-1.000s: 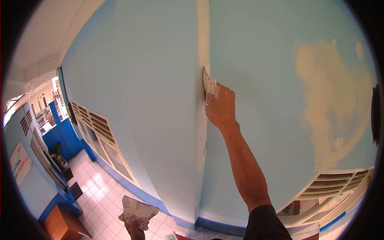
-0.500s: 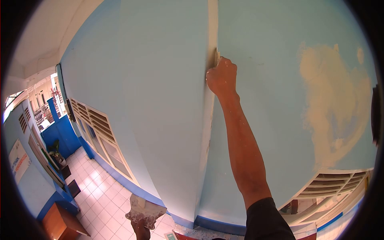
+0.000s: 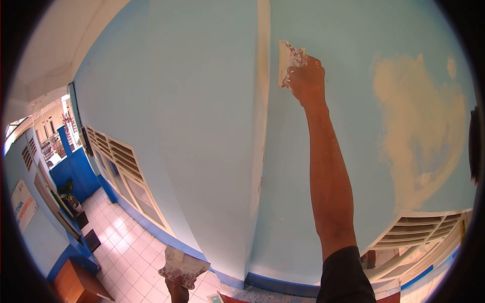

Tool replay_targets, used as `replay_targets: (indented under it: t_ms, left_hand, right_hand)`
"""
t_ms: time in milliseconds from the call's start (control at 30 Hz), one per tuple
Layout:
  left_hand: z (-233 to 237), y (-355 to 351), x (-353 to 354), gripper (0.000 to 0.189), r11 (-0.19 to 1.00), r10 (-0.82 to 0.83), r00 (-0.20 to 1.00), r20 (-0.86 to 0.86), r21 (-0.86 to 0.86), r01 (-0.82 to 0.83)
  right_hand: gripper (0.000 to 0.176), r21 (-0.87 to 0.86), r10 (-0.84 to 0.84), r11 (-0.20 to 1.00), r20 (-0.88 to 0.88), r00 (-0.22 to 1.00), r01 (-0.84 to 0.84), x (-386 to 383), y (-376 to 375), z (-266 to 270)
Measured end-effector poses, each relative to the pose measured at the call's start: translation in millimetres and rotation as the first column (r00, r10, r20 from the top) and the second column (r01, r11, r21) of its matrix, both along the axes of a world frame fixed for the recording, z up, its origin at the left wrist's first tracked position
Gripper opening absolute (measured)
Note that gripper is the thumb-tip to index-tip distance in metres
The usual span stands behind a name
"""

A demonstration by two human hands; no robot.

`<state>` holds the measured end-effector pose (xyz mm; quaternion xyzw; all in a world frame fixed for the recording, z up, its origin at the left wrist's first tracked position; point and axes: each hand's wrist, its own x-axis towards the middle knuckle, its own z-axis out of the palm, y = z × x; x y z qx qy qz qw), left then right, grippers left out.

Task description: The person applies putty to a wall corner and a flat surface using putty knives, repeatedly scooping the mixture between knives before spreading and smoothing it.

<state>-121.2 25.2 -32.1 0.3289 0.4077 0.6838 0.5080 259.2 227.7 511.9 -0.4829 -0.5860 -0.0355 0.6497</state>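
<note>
My right hand [image 3: 309, 80] is raised in front of the light-blue wall [image 3: 333, 166], its fingers closed round a putty-smeared putty knife [image 3: 286, 63]. The blade points left and stands just right of the pale filler strip [image 3: 263, 76] that runs down the pillar's corner. Low in the view, my left hand [image 3: 178, 292] grips a second putty knife [image 3: 183, 263] from below. That wide blade carries pale putty and has dried smears near its base.
A large cream filler patch [image 3: 422, 116] covers the wall at right, above a louvred window [image 3: 422, 235]. Another louvred window [image 3: 126, 171] is at left. A brown wooden piece of furniture [image 3: 81, 283] stands on the white tiled floor [image 3: 121, 247], with a potted plant [image 3: 70, 194] farther back.
My right hand and its putty knife have moved right, off the filler strip, and the blade's broad face has turned into view. My left hand stays nearly still.
</note>
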Motion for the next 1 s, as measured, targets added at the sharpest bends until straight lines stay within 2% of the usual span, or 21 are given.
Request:
replay_targets:
  t_ms: [100,233,300,367,467,500,567,633,700,767,833,900,1000]
  left_hand:
    - [-6,-9,-2,0.039,0.998,0.055,0.998,-0.009,-0.023,-0.055]
    - [-27,-20,-20,0.041,0.995,0.092,0.994,-0.053,-0.033,-0.094]
    - [-27,-28,-29,0.041,0.994,0.096,0.993,-0.065,-0.042,-0.099]
    - [-23,-30,-35,0.041,0.992,0.119,0.990,-0.070,-0.034,-0.121]
    - [-1,-23,-20,0.059,0.966,0.215,0.969,0.124,0.120,-0.230]
    - [2,-19,-16,0.059,0.971,0.198,0.973,0.118,0.108,-0.211]
    - [9,-16,-14,0.058,0.983,0.158,0.983,0.092,0.080,-0.166]
    - [11,-12,-12,0.058,0.989,0.116,0.990,0.076,0.083,-0.122]
    - [10,-5,-5,0.058,0.987,0.089,0.992,0.089,0.122,-0.100]
    - [11,-6,2,0.059,0.987,0.096,0.991,0.096,0.116,-0.107]
    - [9,-12,1,0.060,0.988,0.112,0.988,0.107,0.095,-0.123]
    - [-2,-16,2,0.061,0.986,0.137,0.981,0.138,0.080,-0.149]
    - [-36,-32,-15,0.044,0.989,0.143,0.987,-0.076,-0.017,-0.144]
  right_hand:
    - [0.013,-0.072,-0.022,0.997,0.001,1.000,0.022,-4,16,17]
    - [0.013,-0.036,-0.059,0.997,0.070,0.996,0.062,-20,38,21]
    - [0.015,0.028,-0.120,0.993,0.098,0.988,0.118,-38,37,17]
    - [0.014,0.008,-0.097,0.995,0.181,0.979,0.097,-47,34,14]
    - [0.014,-0.045,-0.029,0.998,0.220,0.975,0.040,-60,11,5]
    - [0.014,-0.064,-0.002,0.998,0.219,0.976,0.017,-63,-3,-1]
    - [0.017,-0.023,-0.054,0.998,0.358,0.932,0.067,-71,-37,-15]
    - [0.011,0.004,0.001,1.000,0.314,0.949,-0.003,-66,-63,-33]
    - [0.002,0.059,0.058,0.996,0.228,0.972,-0.074,-64,-78,-27]
    - [0.010,0.133,0.128,0.981,0.095,0.987,-0.140,-52,-89,-16]
    - [0.025,0.113,-0.002,0.994,0.085,0.996,-0.008,-28,-58,15]
    - [0.036,0.202,0.113,0.971,0.079,0.990,-0.127,-11,-25,38]
    - [0.044,0.334,0.302,0.878,0.171,0.938,-0.343,3,18,51]
